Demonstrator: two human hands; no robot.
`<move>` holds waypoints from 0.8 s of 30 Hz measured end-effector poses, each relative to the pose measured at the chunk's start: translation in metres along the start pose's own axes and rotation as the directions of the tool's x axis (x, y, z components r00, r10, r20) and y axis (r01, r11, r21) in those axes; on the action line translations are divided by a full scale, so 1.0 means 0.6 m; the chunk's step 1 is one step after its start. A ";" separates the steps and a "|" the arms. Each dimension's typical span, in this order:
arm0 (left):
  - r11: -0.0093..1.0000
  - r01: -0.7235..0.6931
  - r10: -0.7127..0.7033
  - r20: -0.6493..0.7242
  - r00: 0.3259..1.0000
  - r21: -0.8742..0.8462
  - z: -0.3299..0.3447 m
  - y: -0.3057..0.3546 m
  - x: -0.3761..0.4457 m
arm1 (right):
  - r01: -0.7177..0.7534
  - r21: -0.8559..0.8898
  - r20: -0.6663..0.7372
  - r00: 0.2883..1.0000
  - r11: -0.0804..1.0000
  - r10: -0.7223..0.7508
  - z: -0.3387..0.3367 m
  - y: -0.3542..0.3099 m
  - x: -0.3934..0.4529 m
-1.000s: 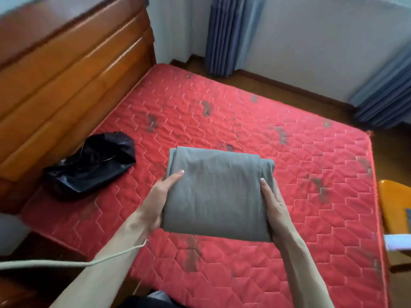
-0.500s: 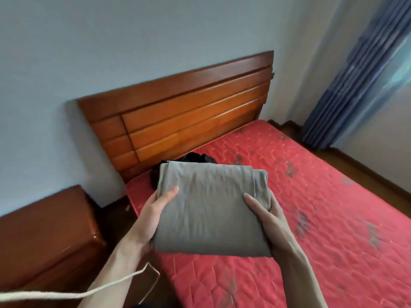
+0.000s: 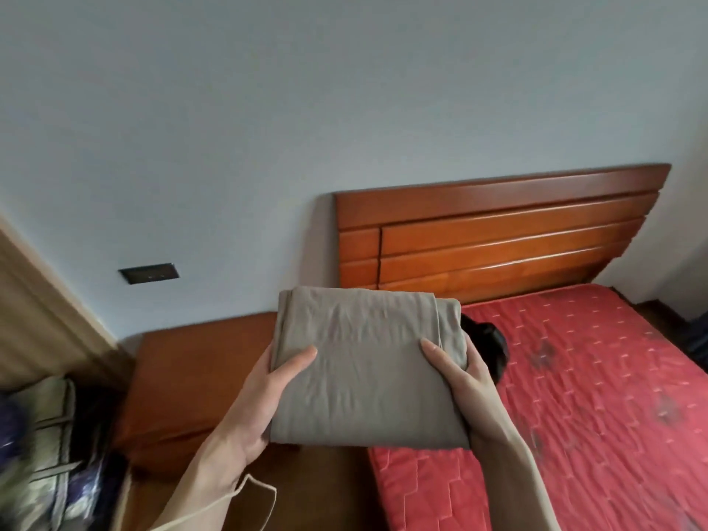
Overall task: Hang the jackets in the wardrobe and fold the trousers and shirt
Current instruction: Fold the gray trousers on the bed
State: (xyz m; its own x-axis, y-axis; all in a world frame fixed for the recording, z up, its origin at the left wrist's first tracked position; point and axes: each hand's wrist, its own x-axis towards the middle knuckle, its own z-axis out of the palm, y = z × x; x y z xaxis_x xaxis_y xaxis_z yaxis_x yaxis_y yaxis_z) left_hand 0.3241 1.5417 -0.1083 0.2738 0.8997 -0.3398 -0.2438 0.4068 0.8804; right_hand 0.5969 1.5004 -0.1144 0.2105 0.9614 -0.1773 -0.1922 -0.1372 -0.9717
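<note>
The folded garment is a plain grey-brown taupe with no print. The mattress is bright red, quilted in a hexagon pattern with small pale dashes and several dark grey smudges. The headboard is glossy orange-brown wood in horizontal slats, and the bedside cabinet matches it in a darker reddish brown. The wall is pale blue-grey, carrying a black socket plate. A black item shows behind the garment
</note>
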 end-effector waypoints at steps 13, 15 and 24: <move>0.971 -0.185 0.130 -0.316 0.940 -0.150 -0.279 0.048 -0.028 | -0.046 -0.105 0.289 0.954 0.993 0.074 0.310 0.036 0.124; 0.966 -0.200 0.131 -0.357 0.925 -0.162 -0.306 0.055 -0.027 | -0.053 -0.117 0.333 0.939 0.992 0.090 0.347 0.033 0.145; 0.928 -0.319 0.172 -0.541 0.823 -0.191 -0.420 0.110 0.017 | -0.023 -0.219 0.414 0.903 0.976 0.115 0.532 0.028 0.271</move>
State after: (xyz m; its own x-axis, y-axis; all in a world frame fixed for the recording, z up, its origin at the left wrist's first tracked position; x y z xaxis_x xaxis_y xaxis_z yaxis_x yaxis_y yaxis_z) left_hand 0.0763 1.6177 -0.1374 -0.3200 0.8961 -0.3076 -0.4915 0.1205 0.8625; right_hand 0.3219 1.7304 -0.1098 -0.2291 0.9512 -0.2069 0.0173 -0.2086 -0.9779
